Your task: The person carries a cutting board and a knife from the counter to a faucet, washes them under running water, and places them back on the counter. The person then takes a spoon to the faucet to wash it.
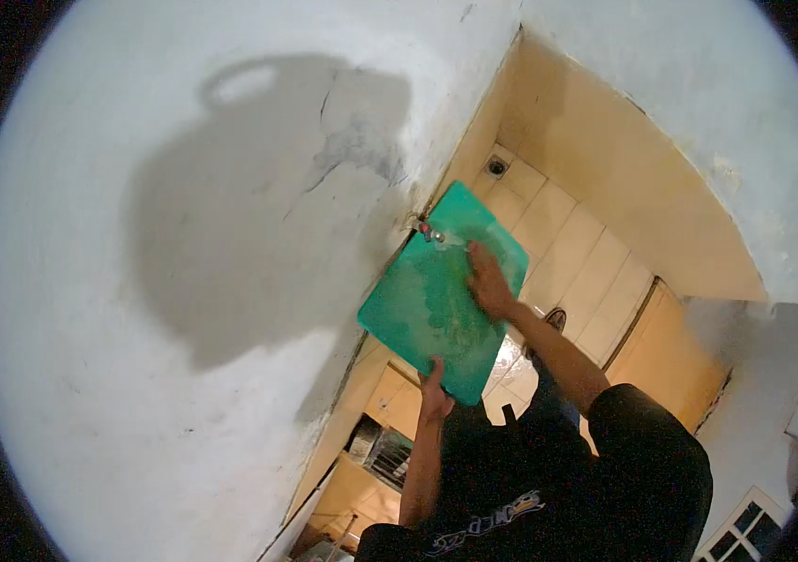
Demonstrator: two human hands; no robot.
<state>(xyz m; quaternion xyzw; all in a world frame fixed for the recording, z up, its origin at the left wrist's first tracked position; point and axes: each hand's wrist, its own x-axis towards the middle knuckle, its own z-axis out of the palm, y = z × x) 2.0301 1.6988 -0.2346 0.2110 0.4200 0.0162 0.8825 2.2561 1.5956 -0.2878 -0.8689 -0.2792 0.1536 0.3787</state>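
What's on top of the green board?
The right hand seems to rest on the green board; the left hand grips its edge. A tap juts over it. Surface beneath them is hidden.

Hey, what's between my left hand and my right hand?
In the head view, just the face of the green board lies between your left hand and right hand.

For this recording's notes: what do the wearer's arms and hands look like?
The left hand and right hand are ungloved, and no watch or band shows on either wrist. Both forearms are bare below the short sleeves of a black shirt, which bears a pale, stylised print with a touch of yellow.
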